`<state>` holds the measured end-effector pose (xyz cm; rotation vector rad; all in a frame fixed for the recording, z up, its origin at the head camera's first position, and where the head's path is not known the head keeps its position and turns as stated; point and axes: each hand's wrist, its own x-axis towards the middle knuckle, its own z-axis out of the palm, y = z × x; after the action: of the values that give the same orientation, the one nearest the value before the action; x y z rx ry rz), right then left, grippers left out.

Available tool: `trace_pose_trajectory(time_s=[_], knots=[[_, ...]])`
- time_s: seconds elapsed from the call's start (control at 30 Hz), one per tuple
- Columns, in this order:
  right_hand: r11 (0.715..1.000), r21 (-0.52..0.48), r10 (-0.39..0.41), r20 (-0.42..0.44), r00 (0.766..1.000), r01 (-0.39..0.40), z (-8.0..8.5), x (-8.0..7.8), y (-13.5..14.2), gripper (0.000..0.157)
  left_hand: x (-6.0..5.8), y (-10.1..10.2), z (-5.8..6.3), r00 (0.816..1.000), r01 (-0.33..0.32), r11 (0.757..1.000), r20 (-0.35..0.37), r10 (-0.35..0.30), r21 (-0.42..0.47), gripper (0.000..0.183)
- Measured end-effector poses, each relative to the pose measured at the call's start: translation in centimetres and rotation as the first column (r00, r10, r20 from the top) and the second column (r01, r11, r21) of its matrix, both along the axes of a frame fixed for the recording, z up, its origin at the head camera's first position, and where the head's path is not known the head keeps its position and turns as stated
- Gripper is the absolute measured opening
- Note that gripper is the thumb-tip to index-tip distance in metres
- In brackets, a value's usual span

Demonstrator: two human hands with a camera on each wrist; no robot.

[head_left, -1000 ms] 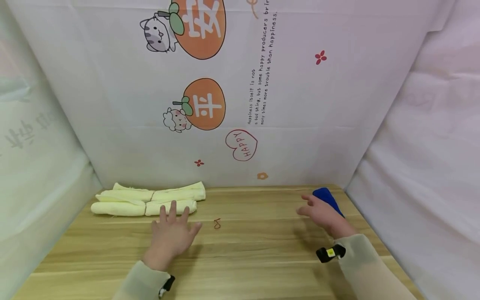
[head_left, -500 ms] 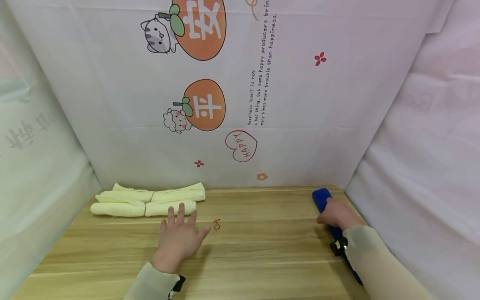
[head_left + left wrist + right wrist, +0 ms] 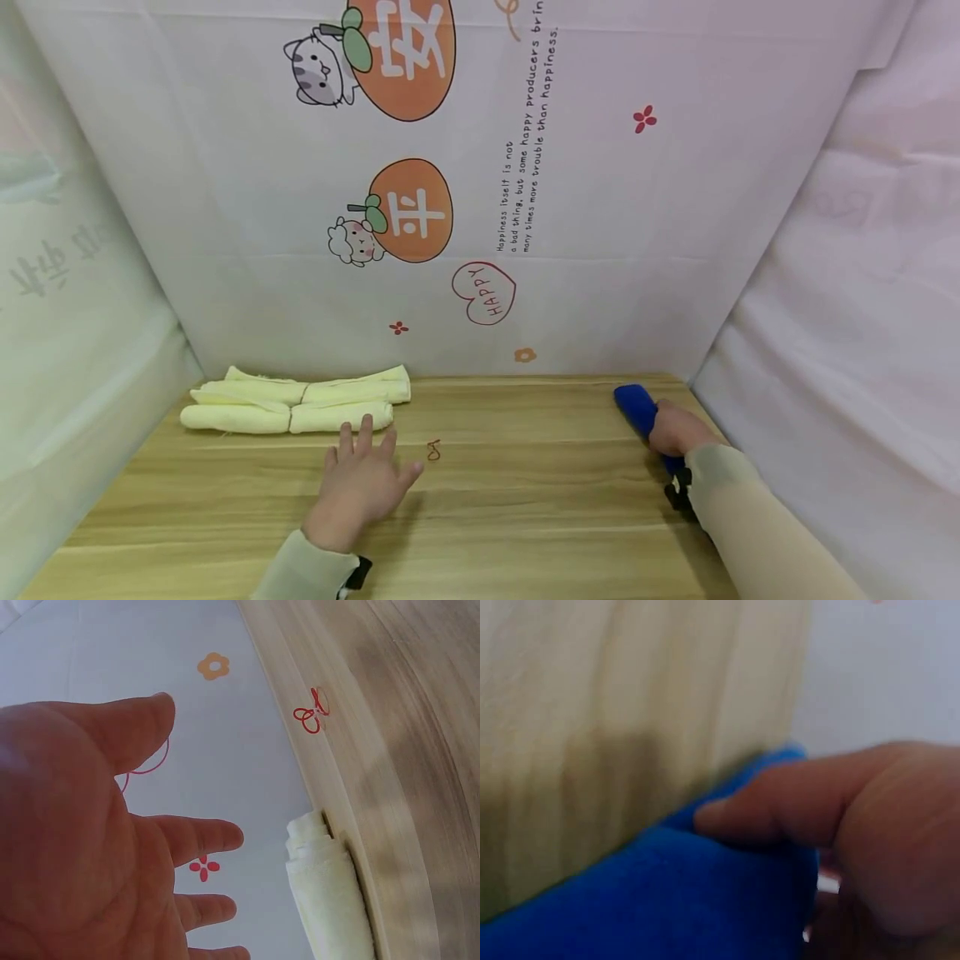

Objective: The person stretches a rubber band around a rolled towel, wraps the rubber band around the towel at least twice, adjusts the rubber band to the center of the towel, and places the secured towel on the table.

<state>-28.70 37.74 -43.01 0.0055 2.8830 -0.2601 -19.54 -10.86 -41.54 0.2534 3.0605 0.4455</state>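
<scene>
A long, folded blue cloth (image 3: 635, 408) lies along the right side of the wooden table, partly hidden under the right forearm. My right hand (image 3: 678, 429) pinches it near its middle; in the right wrist view the thumb (image 3: 742, 814) presses into the blue fabric. To the left, pale yellow rolled cloths (image 3: 341, 417) lie in two rows against the back wall, each tied round its middle. My left hand (image 3: 366, 483) hovers with spread fingers just in front of the right end of the nearer roll, holding nothing.
White printed sheeting forms the back wall (image 3: 585, 275), with more sheeting on the left and right sides. A small red mark (image 3: 434, 450) is on the table (image 3: 525, 517) between the hands.
My right hand has come down and right onto the blue cloth and taken hold of it; the cloth's far end has shifted slightly left. My left hand has drifted a little right and nearer.
</scene>
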Motion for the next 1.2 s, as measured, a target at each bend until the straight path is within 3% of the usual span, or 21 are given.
trace_pose_trajectory(time_s=[0.13, 0.3, 0.6, 0.8, 1.03, 1.2], knots=[[0.995, -0.103, -0.009, 0.005, 1.000, 0.009, 0.3, 0.3, -0.4, 0.075, 0.0, -0.1, -0.2, 1.000, 0.006, 1.000, -0.006, -0.006, 0.001, 0.077], [0.991, -0.127, -0.043, 0.022, 0.999, 0.045, 0.8, 0.0, -1.5, 0.086, -0.1, 0.1, -0.2, 1.000, 0.011, 1.000, -0.005, -0.011, 0.020, 0.078], [0.975, -0.206, -0.086, 0.015, 0.996, 0.088, 0.1, -2.1, -1.7, 0.080, -0.1, 0.5, 0.3, 1.000, 0.021, 0.999, 0.017, -0.022, 0.041, 0.079], [0.929, -0.333, -0.137, 0.101, 0.985, 0.164, -0.1, -2.4, -0.3, 0.070, 0.0, 0.5, 0.1, 0.999, 0.023, 0.998, 0.031, -0.025, 0.053, 0.077], [0.897, -0.428, -0.046, 0.151, 0.987, 0.108, -0.2, -2.6, 0.6, 0.087, -0.1, 0.4, 0.3, 0.999, 0.015, 0.999, 0.043, -0.017, 0.047, 0.078], [0.824, -0.551, -0.017, 0.205, 0.979, 0.130, 0.8, -2.3, 0.7, 0.093, 0.0, 0.3, 0.5, 0.999, 0.012, 0.999, 0.044, -0.014, 0.047, 0.076]])
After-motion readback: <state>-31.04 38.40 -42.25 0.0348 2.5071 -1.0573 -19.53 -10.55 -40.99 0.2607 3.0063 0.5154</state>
